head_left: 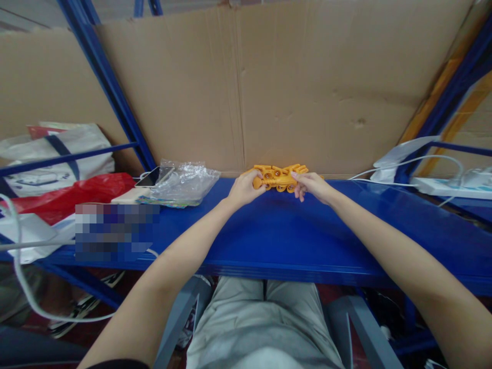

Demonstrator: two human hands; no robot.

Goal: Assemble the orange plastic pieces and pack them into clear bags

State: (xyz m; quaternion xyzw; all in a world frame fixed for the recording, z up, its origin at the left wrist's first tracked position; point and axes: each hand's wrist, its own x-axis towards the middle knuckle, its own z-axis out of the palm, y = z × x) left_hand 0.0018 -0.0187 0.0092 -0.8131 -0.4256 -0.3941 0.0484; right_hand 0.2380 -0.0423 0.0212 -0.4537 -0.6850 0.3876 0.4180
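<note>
An orange plastic toy part (279,177) with several round bosses and finger-like prongs sits at the far edge of the blue shelf (277,230), against the cardboard backing. My left hand (243,188) grips its left end. My right hand (310,184) pinches its right end. Both arms stretch forward over the shelf.
A crumpled clear plastic bag (183,180) lies left of the toy, on a phone (150,177) and a flat box. Further left are a red bag (73,195) and a white tote. A white power strip (449,187) with cables lies at right. Cardboard (307,87) walls the back.
</note>
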